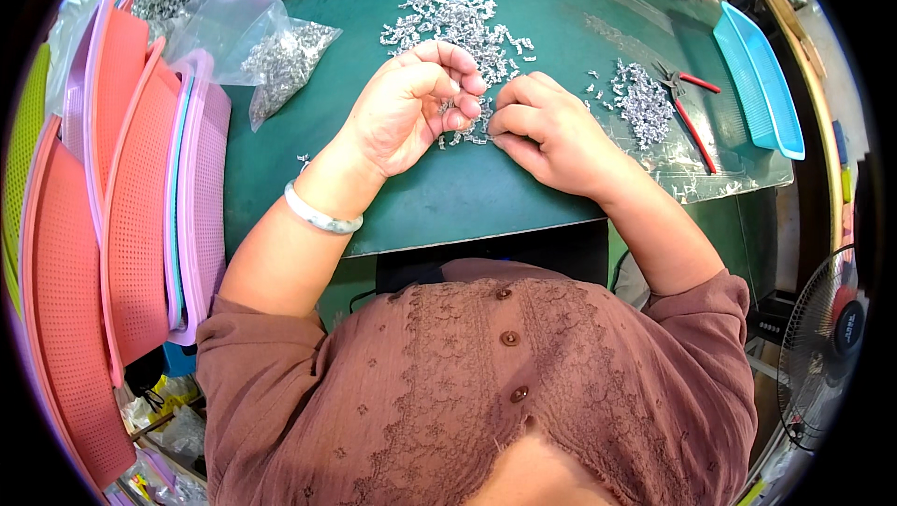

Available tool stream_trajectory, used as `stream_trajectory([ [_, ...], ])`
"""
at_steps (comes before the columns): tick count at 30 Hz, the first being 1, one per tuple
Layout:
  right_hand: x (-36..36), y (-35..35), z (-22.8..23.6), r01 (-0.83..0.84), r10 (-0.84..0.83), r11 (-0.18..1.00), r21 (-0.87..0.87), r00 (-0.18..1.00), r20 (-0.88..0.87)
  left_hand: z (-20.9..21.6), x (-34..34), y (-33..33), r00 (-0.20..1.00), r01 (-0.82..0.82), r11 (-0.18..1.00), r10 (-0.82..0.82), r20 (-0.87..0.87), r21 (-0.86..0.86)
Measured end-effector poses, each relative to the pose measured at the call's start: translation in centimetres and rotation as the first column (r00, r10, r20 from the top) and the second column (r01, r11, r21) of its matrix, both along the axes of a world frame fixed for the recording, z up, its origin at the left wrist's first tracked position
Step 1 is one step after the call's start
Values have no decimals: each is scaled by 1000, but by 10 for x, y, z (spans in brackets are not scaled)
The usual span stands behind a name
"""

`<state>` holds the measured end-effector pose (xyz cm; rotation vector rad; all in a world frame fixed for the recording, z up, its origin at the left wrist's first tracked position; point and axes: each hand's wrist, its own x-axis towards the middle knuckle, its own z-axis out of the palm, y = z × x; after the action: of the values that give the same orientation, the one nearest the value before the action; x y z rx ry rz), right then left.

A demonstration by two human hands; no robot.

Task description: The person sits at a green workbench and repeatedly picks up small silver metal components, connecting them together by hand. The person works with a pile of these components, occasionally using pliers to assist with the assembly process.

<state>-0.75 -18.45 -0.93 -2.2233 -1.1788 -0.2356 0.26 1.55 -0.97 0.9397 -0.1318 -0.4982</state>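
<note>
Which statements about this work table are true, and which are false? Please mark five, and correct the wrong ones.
1. The blue basket is to the right of the red-handled pliers. True.
2. The pliers are between the two hands. False: they lie to the right of the right hand.
3. A bangle is on the left arm. True.
4. The clear bag is right of the pliers. False: it lies at the left.
5. The larger pile lies left of the smaller pile. True.

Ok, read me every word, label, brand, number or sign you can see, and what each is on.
Fan hub: pale lettering on black; I don't copy out printed words.
Small silvery parts, red-handled pliers: no text I can make out.
Anywhere else: nothing clear enough to read.
</note>
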Motion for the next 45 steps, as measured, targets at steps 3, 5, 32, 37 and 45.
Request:
stream_trajectory([
  [3,2,-3,0,27,-28,999,-24,999,-17,2,-1,-1,1000,1,997,-1,-3,72],
  [5,2,-5,1,53,-54,998,-22,998,-25,3,-2,-2,1000,4,991,-4,-4,132],
  [32,-1,-4,7,49,-89,969,242,984,155,10,-14,-13,990,127,872,-141,-6,473],
  [37,1,-4,6,44,-83,966,254,986,145,10,-15,-13,992,106,877,-127,12,468],
  [45,1,-6,4,87,-112,968,237,989,96,11,-15,-14,991,80,873,-121,55,481],
])
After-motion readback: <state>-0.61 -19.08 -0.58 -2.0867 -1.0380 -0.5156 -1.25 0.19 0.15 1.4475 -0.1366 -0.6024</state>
